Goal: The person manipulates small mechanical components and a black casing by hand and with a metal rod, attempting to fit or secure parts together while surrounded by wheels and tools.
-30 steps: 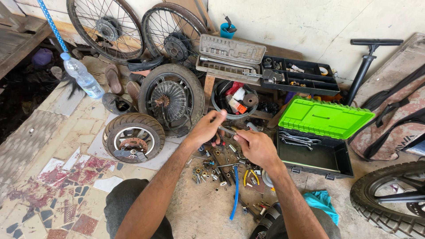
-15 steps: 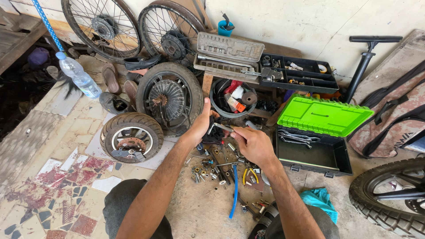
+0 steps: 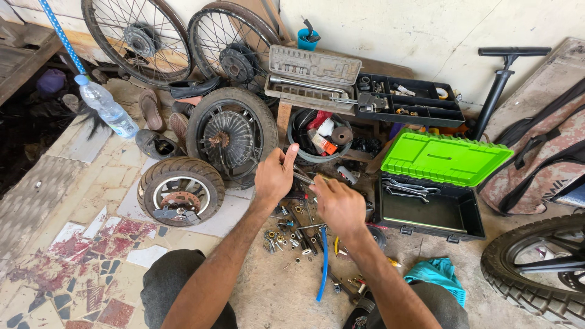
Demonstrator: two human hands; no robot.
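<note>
At the far left, a clear plastic water bottle (image 3: 108, 110) lies on the tiled floor beside worn sandals (image 3: 150, 108). Near it, a small tyred wheel (image 3: 180, 190) lies flat; just behind stands a larger hub wheel (image 3: 230, 135).

At centre, the left hand (image 3: 275, 175) is raised above a scatter of nuts and bolts (image 3: 291, 236), fingers loosely curled, index finger extended upward. It meets a thin metal tool (image 3: 304, 178) at its near side; whether it pinches it cannot be told.

The right hand (image 3: 339, 204) is just beside, fingers closed together around the tool's other end. A blue cable (image 3: 323, 263) lies on the floor below.

To the right, a black toolbox (image 3: 429, 210) stands open, green lid (image 3: 445, 158) raised, wrenches inside. Far right, a bicycle pump (image 3: 498, 85) leans against the wall.
</note>
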